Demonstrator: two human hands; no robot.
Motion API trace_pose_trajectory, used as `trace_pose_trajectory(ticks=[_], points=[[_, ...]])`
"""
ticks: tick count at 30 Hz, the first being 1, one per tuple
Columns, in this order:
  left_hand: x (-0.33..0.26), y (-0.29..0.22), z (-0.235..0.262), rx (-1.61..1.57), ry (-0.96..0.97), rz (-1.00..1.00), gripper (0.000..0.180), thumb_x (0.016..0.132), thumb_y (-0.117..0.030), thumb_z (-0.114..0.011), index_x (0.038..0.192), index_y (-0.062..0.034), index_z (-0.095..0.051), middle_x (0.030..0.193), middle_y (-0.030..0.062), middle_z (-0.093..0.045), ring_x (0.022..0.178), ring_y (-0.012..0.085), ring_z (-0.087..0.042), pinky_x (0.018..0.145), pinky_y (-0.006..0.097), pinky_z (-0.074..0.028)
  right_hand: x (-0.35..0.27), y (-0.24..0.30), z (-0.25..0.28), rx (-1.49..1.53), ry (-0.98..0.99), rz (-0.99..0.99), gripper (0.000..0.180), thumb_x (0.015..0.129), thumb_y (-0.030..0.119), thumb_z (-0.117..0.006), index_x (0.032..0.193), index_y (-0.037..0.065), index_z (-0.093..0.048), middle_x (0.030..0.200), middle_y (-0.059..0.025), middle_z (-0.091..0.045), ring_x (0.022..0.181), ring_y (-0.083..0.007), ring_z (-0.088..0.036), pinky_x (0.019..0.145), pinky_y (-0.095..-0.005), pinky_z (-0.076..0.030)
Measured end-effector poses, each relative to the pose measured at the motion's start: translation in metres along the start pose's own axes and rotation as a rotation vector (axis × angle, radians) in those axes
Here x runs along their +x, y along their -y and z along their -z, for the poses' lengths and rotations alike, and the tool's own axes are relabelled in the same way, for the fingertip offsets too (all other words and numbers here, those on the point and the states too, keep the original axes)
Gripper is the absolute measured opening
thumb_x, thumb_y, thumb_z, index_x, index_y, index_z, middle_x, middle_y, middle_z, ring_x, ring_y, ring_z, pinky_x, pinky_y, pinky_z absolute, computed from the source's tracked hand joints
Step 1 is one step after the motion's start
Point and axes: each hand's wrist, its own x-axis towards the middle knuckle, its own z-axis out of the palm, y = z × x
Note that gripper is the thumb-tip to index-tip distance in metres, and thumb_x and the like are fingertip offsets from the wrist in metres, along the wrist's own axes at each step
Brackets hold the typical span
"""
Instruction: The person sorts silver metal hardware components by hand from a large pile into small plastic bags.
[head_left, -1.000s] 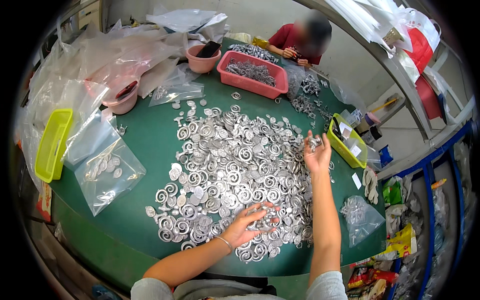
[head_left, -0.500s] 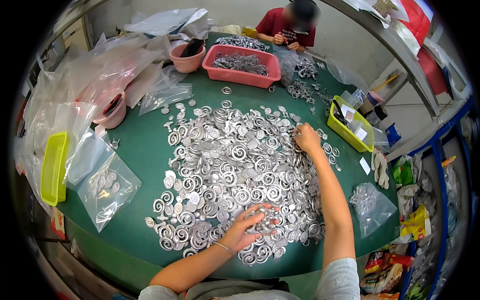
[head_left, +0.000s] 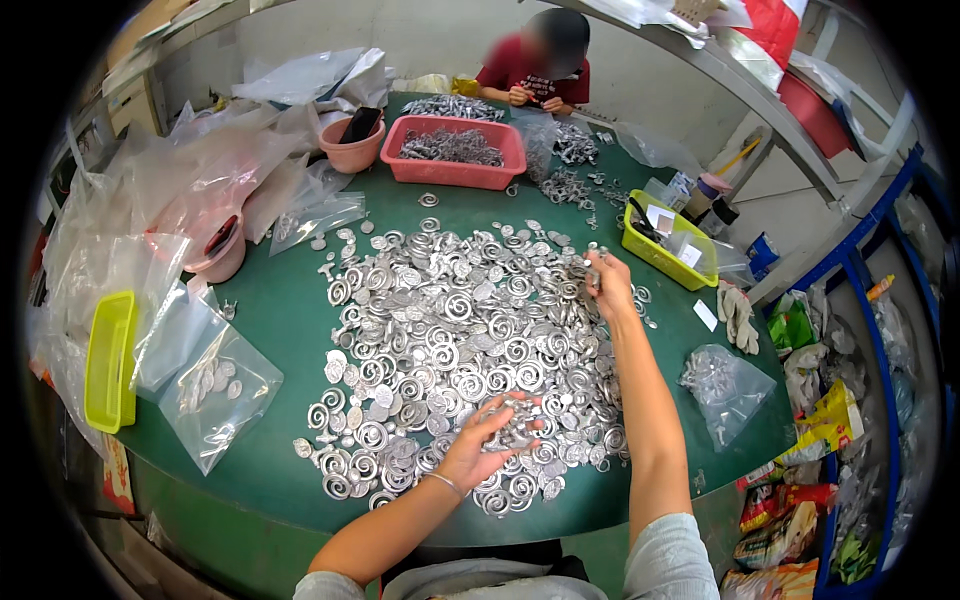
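Observation:
A wide pile of silver metal pendants (head_left: 440, 350), spirals and oval discs, covers the middle of the green table (head_left: 290, 490). Low over the pile's near side, my left hand (head_left: 482, 442) cups several small silver pieces (head_left: 515, 425), its fingers curled round them. At the far right edge of the heap, my right hand (head_left: 612, 288) has its fingers closed on small silver pendants (head_left: 594, 262). Their exact shape is partly hidden by the fingers.
Across the table a person (head_left: 535, 75) handles small parts beside a pink tray (head_left: 455, 175) of metal pieces. A yellow-green basket (head_left: 665, 255) stands right, another (head_left: 110, 360) left. Clear bags with pieces lie left (head_left: 225, 400) and right (head_left: 730, 395); gloves (head_left: 737, 318) hang near the right edge.
My right hand has lifted slightly off the pile's edge, with pendants now showing at its fingertips. My left hand stays cupped round its pieces. The whole view has shifted a little.

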Motion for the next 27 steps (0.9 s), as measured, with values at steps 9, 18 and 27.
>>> trace_pose_trajectory(ticks=[9, 18, 27], points=[[0.005, 0.006, 0.007, -0.023, -0.025, -0.022, 0.032, 0.091, -0.024, -0.052, 0.119, -0.0116, -0.047, 0.125, 0.013, -0.051, 0.102, 0.0263, -0.055, 0.083, 0.043, -0.048, -0.157, 0.022, 0.009, 0.983, 0.1, -0.5, 0.021, 0.086, 0.022, -0.062, 0.099, 0.008, -0.053, 0.089, -0.0089, -0.059, 0.059, -0.0149, -0.051, 0.037, -0.0204, -0.034], [0.003, 0.009, 0.007, -0.131, 0.014, -0.044, 0.035, 0.089, -0.019, -0.054, 0.122, -0.0108, -0.047, 0.124, 0.0158, -0.048, 0.097, 0.0264, -0.054, 0.076, 0.038, -0.052, -0.294, 0.118, 0.122, 0.235, -0.435, 0.011, 0.015, 0.083, 0.016, -0.064, 0.081, 0.003, -0.057, 0.062, -0.0017, -0.053, 0.04, -0.0066, -0.042, 0.032, -0.0204, -0.025], [0.006, 0.005, 0.013, -0.16, 0.09, 0.013, 0.031, 0.09, -0.02, -0.052, 0.121, -0.0123, -0.052, 0.125, 0.0142, -0.047, 0.098, 0.0226, -0.051, 0.08, 0.037, -0.052, -0.236, 0.066, 0.249, -0.214, -0.532, -0.257, 0.024, 0.075, 0.02, -0.068, 0.074, -0.002, -0.059, 0.066, -0.0068, -0.059, 0.046, -0.0122, -0.05, 0.039, -0.027, -0.037]])
